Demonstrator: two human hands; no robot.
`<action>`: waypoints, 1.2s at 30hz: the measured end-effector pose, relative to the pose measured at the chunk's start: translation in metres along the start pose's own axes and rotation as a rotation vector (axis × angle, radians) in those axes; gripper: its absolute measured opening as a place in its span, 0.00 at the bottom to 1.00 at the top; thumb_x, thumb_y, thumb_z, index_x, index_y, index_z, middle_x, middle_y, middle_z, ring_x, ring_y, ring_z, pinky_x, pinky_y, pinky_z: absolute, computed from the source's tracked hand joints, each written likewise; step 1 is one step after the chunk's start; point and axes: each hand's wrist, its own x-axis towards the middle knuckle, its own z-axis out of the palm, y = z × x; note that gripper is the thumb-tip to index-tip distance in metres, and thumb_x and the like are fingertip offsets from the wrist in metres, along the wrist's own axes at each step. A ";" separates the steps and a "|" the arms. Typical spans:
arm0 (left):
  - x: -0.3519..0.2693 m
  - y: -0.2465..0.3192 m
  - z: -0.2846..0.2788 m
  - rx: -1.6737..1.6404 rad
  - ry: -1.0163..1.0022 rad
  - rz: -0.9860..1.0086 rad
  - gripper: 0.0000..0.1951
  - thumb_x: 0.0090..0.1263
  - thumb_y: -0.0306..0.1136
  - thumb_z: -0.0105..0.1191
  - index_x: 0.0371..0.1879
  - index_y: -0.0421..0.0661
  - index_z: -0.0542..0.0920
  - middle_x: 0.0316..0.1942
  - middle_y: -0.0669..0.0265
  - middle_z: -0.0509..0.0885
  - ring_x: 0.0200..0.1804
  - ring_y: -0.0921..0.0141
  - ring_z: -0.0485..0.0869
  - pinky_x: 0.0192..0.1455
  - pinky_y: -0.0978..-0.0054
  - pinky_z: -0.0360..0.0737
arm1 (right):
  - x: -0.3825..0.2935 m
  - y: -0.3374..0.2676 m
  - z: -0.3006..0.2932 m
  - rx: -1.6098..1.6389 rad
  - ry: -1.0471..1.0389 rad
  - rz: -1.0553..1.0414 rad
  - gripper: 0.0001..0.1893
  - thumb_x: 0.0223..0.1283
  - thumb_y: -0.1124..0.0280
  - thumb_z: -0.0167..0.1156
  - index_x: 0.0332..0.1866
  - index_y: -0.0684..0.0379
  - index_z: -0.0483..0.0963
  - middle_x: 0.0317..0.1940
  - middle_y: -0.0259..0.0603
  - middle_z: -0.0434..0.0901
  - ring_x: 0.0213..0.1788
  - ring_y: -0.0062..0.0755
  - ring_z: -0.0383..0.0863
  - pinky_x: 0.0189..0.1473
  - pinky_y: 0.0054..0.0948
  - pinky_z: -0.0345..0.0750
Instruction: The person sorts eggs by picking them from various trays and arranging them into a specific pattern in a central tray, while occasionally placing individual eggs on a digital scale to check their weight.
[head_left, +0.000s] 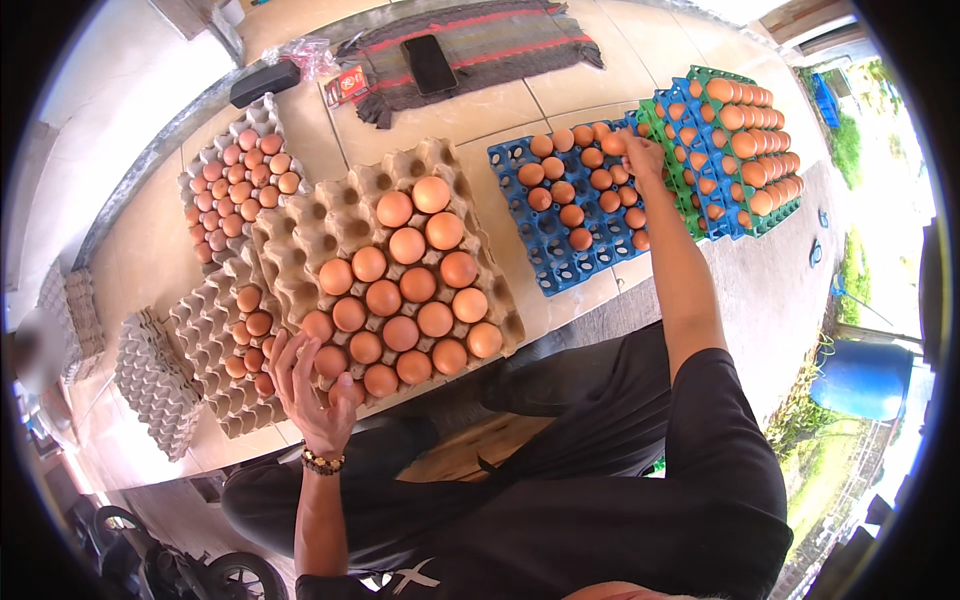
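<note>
My right hand (645, 159) grips a brown egg (613, 143) over the back right part of a blue plastic egg tray (551, 279), which is partly filled with eggs. My left hand (319, 401) is spread over the near left corner of a large pulp egg tray (296, 232), fingers apart. Its thumb rests at an egg (352, 394) there, and its fingertips lie beside another egg (316, 327). Brown eggs fill much of this tray's near and right side; cups at its back left are bare.
Stacked blue and green trays of eggs (720, 157) stand right. At left are a smaller-looking egg-filled pulp tray (240, 184), a partly filled one (217, 315) and stacked pulp trays (157, 382). A phone (430, 65) lies on a striped cloth (510, 45) behind, near a black case (265, 84).
</note>
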 end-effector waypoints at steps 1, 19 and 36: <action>0.000 -0.001 0.002 -0.006 -0.001 -0.012 0.24 0.64 0.38 0.60 0.58 0.42 0.78 0.59 0.55 0.78 0.67 0.48 0.71 0.69 0.47 0.66 | -0.002 -0.003 0.002 0.265 -0.001 0.196 0.20 0.51 0.54 0.68 0.39 0.61 0.80 0.35 0.44 0.84 0.35 0.36 0.83 0.39 0.31 0.81; 0.007 -0.009 0.002 -0.052 0.050 0.013 0.26 0.55 0.25 0.59 0.57 0.44 0.78 0.58 0.56 0.78 0.65 0.48 0.73 0.67 0.49 0.69 | -0.002 -0.050 0.031 -0.783 -0.572 -0.509 0.20 0.54 0.70 0.62 0.53 0.63 0.76 0.33 0.47 0.84 0.27 0.32 0.83 0.21 0.31 0.80; 0.007 0.014 -0.020 -0.261 0.090 0.091 0.23 0.55 0.24 0.62 0.54 0.41 0.79 0.55 0.55 0.79 0.61 0.53 0.77 0.62 0.56 0.77 | -0.217 -0.105 0.046 0.923 -1.149 0.109 0.19 0.66 0.61 0.57 0.59 0.58 0.71 0.47 0.47 0.80 0.30 0.24 0.71 0.25 0.19 0.67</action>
